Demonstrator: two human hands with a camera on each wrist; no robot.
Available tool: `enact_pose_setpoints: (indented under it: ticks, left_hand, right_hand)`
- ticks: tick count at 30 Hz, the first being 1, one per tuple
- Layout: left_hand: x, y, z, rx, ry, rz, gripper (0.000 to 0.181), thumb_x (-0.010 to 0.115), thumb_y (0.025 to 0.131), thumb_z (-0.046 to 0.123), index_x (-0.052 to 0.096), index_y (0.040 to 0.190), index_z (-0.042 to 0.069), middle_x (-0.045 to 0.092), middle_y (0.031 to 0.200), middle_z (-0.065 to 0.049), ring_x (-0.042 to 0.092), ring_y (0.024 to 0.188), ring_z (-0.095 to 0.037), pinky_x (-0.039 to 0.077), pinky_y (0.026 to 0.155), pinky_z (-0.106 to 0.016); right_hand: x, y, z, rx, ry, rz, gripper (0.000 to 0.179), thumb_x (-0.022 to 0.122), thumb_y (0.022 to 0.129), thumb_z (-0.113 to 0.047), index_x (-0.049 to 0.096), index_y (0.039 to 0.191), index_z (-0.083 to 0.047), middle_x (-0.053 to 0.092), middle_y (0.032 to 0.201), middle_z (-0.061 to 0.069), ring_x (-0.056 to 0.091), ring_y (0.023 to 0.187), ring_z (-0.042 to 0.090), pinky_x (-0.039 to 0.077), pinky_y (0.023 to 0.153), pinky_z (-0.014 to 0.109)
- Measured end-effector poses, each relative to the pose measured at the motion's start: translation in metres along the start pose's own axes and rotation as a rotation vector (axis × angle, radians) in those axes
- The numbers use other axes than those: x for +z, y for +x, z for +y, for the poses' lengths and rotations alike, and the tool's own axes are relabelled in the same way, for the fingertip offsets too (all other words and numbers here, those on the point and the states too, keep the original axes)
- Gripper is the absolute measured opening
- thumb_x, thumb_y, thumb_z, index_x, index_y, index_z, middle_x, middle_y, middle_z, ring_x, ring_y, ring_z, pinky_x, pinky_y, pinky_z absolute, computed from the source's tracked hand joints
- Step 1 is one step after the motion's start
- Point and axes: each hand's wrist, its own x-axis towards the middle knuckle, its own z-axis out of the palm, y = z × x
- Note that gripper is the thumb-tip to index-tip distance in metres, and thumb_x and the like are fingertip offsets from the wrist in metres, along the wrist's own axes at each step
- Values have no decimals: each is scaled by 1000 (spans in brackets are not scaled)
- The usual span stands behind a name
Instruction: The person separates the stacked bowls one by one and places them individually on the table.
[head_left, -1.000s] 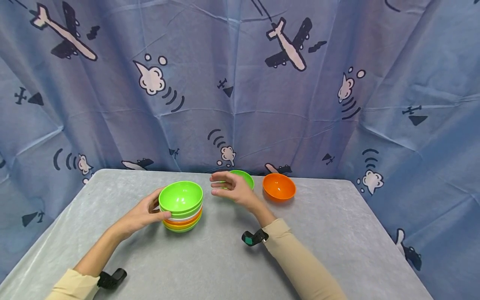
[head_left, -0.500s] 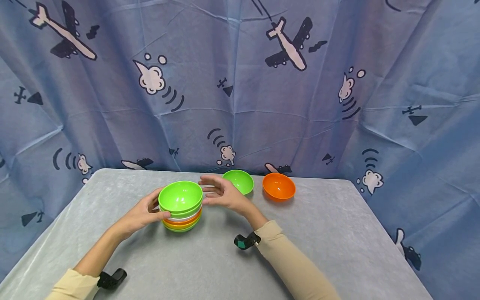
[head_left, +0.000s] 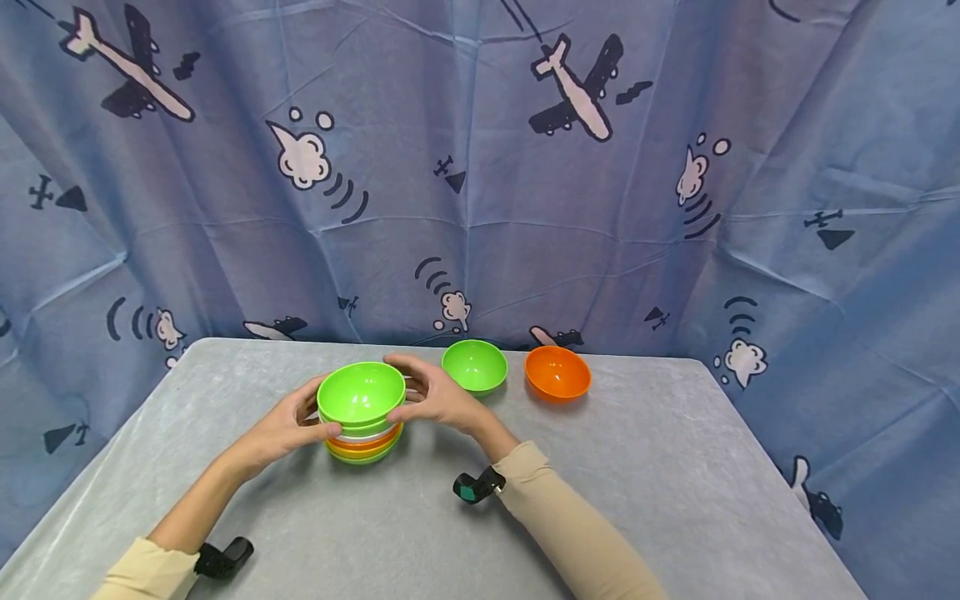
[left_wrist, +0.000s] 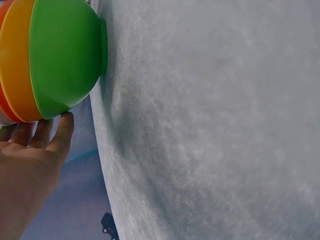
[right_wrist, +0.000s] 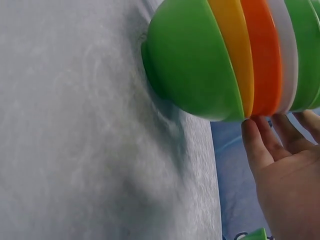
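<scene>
Right hand [head_left: 435,397]: shifted left, now grips bowl stack [head_left: 363,428].
Left hand [head_left: 281,428]: still gripping it.
Far green bowl [head_left: 476,367]: now unobscured.

A glossy stack of nested bowls [head_left: 362,422] stands upright, mouths up, held between the left fingers [left_wrist: 63,132] and the right fingers [right_wrist: 256,147]; from the base: green, yellow, orange, white, two green.

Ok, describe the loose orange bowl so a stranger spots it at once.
Find the grey table before the airplane curtain. Near the table's far edge, right of the bowl stack, the orange bowl stands unstacked. It is the rightmost bowl, orange, unlike the green bowl beside it.
</scene>
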Motion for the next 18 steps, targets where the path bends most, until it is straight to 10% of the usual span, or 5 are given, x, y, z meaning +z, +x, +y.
enact_pose_setpoints:
  ticks: [18]
  left_hand:
    - [0, 2, -2, -26, 3, 5, 78, 71, 96, 15, 26, 157, -1, 38, 153, -25, 36, 138, -49, 34, 106, -63]
  right_hand:
    - [12, 7, -3, 65, -69, 73, 81, 82, 83, -3, 41, 153, -1, 52, 142, 4, 53, 124, 14, 40, 108, 36]
